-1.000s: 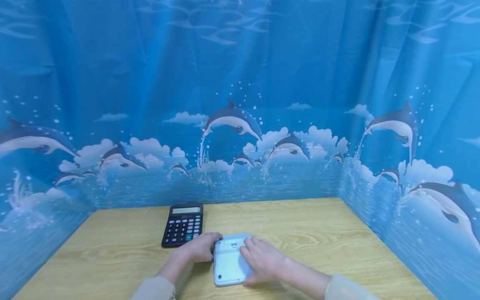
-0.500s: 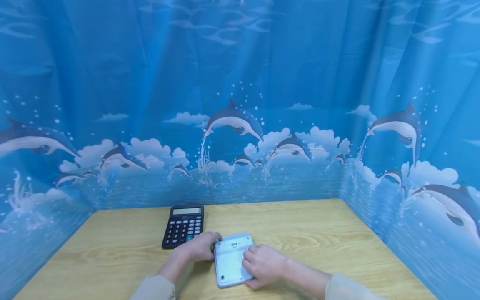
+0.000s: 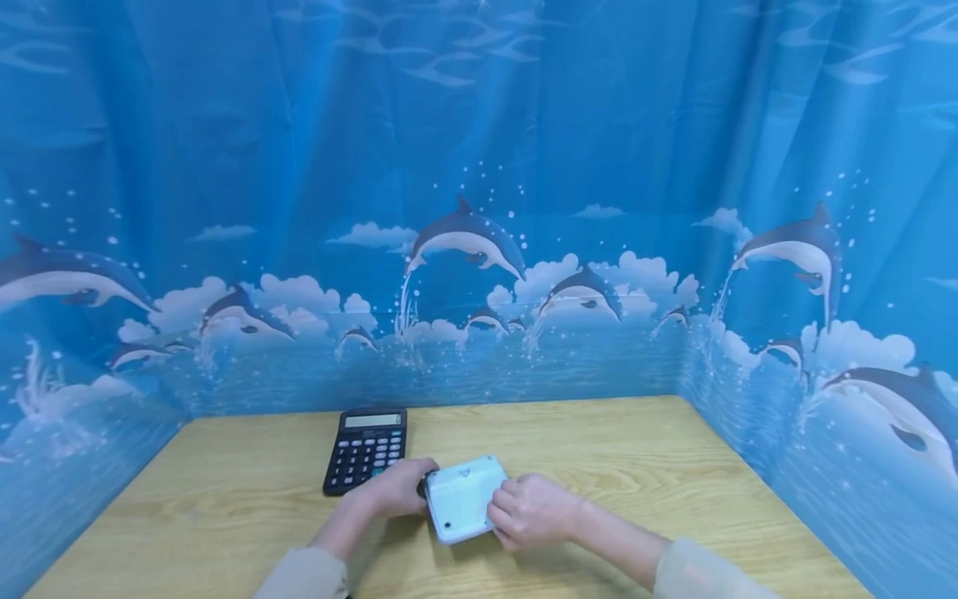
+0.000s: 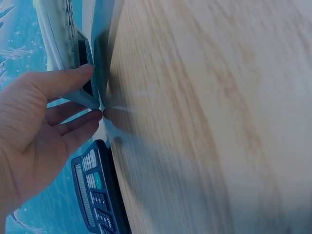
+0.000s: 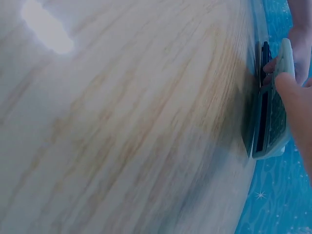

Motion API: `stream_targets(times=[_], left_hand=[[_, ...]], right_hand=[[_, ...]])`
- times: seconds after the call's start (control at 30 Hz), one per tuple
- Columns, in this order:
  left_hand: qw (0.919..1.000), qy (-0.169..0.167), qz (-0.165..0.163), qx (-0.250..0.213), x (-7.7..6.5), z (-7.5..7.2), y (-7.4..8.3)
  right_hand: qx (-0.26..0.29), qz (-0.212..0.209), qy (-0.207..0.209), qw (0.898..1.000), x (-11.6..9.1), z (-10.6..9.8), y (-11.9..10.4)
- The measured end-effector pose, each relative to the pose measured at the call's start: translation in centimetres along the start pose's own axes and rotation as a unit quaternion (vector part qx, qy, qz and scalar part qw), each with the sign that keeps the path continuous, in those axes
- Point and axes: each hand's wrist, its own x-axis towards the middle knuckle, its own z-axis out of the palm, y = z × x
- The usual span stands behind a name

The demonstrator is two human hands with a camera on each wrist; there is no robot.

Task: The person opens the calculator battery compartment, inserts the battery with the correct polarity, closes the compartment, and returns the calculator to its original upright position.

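Between both hands a pale calculator [image 3: 466, 499] is held back side up, tilted above the table. Its keys and dark display face down, as the left wrist view [image 4: 58, 36] and right wrist view show. My left hand [image 3: 404, 487] grips its left edge near the display end; in the left wrist view the thumb of that hand [image 4: 36, 112] presses on the display side. My right hand [image 3: 533, 512] pinches the opposite edge with curled fingers. A black desk calculator [image 3: 367, 451] lies face up just beyond the left hand, its lower corner partly covered by that hand.
The wood-grain table [image 3: 636, 466] stretches out on both sides of the hands. A blue curtain [image 3: 479, 358] printed with dolphins hangs along its back and sides.
My right hand's fingers, earlier spread over the back of the pale calculator, have drawn in to its right edge. The calculator has turned slightly and tilted, rising a little.
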Motion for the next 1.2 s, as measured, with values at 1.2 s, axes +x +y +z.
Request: stream_targets(times=[1.2], left_hand=[[0.9991, 0.023, 0.033, -0.008, -1.0, -0.4, 0.5]], right_hand=[[-0.015, 0.068, -0.009, 0.998, 1.4, -0.9, 1.3]])
